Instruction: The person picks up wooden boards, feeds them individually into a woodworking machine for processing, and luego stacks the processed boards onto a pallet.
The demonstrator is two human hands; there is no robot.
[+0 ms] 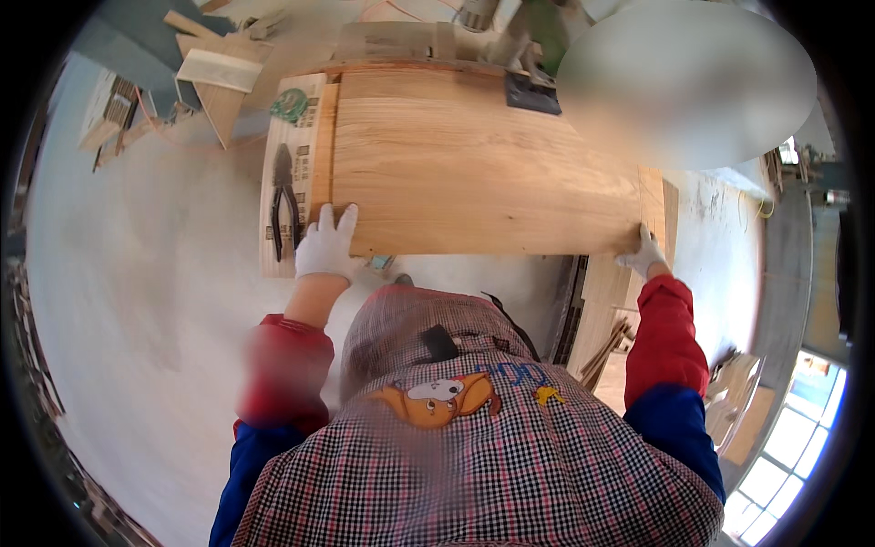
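A broad, light-brown wooden panel [483,173] lies on the workbench in front of me. My left hand [326,244], in a white glove, rests on its near left corner with the fingers stretched out and spread. At the near right corner my right hand [645,253], also gloved, touches the edge with thumb and fingers apart. Its fingertips lie by a wooden strip [651,196] along that side. Left of the panel, a pair of black-handled pliers [284,205] and a green round thing [290,105], perhaps a tape measure, lie on a printed pale board [269,242].
A dark block-like object [532,94] sits on the panel's far edge, beside a blurred oval patch. Wood offcuts [219,77] are piled at the far left. Boards [612,342] stand below the bench at right. A window [797,428] shows at lower right.
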